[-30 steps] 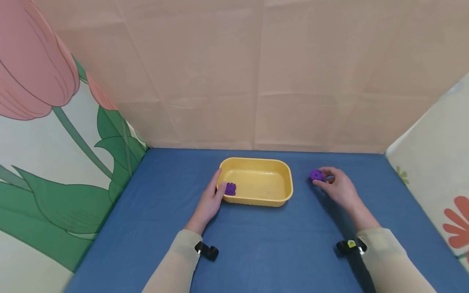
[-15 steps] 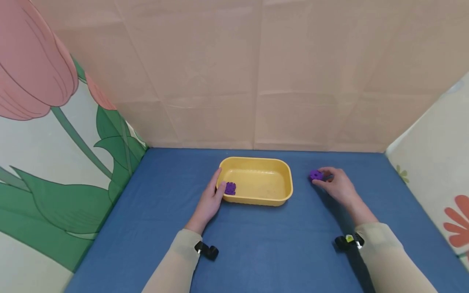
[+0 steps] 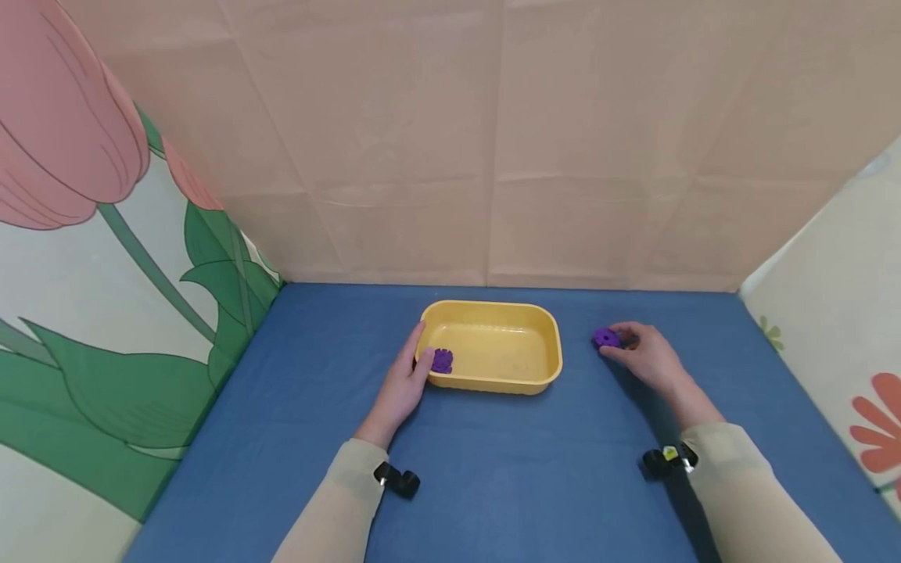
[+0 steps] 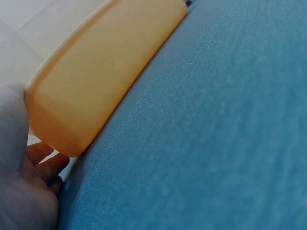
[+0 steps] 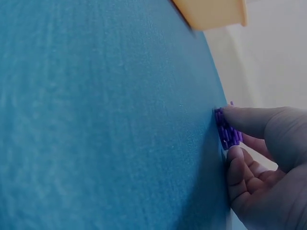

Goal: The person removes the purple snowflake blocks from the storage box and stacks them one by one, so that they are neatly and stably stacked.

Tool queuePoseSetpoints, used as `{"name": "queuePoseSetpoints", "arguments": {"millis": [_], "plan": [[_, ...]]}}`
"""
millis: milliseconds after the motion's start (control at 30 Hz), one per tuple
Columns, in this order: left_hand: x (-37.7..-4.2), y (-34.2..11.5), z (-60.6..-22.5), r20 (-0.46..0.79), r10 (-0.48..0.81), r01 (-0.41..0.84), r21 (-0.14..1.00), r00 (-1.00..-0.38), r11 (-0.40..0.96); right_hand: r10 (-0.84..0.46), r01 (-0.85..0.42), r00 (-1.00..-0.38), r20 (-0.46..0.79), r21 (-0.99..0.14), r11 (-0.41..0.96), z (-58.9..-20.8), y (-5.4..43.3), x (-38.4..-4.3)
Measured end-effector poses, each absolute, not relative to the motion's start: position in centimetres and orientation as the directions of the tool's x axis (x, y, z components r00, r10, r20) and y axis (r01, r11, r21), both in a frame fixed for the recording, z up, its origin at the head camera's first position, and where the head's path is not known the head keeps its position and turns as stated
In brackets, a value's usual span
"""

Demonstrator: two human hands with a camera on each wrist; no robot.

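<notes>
My left hand grips the left end of a shallow yellow plastic basin, with the thumb over its rim and the fingers curled under its outer side in the left wrist view. Inside the basin, beside that thumb, lies a purple notched plastic piece. To the right of the basin, my right hand pinches a second purple piece between thumb and fingers. From the right wrist it shows as several thin purple snowflake-style discs layered together, low at the cloth and partly hidden by the thumb.
A blue cloth covers the table. Behind it rises a beige sheeted wall. Flower-printed panels stand at the left and right. Each wrist wears a small black camera, one on the left.
My right hand and forearm have shifted very slightly left, with the purple discs still pinched. The left hand and the basin stay in place.
</notes>
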State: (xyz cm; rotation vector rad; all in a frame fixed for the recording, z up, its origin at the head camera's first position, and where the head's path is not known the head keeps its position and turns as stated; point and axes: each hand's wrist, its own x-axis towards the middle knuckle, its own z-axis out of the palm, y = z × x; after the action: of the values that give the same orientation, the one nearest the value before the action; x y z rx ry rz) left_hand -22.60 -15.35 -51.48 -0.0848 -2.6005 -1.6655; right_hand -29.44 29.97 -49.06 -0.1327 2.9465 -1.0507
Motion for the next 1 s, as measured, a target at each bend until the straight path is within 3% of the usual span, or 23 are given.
{"name": "queuePoseSetpoints", "arguments": {"millis": [1000], "plan": [[-22.48,-15.36,-51.44,0.073,0.019,0.074,0.907,-0.997,0.414,-0.061,-0.032,-0.998,-0.024,-0.637,0.770,-49.26,30.16,-29.49]]}}
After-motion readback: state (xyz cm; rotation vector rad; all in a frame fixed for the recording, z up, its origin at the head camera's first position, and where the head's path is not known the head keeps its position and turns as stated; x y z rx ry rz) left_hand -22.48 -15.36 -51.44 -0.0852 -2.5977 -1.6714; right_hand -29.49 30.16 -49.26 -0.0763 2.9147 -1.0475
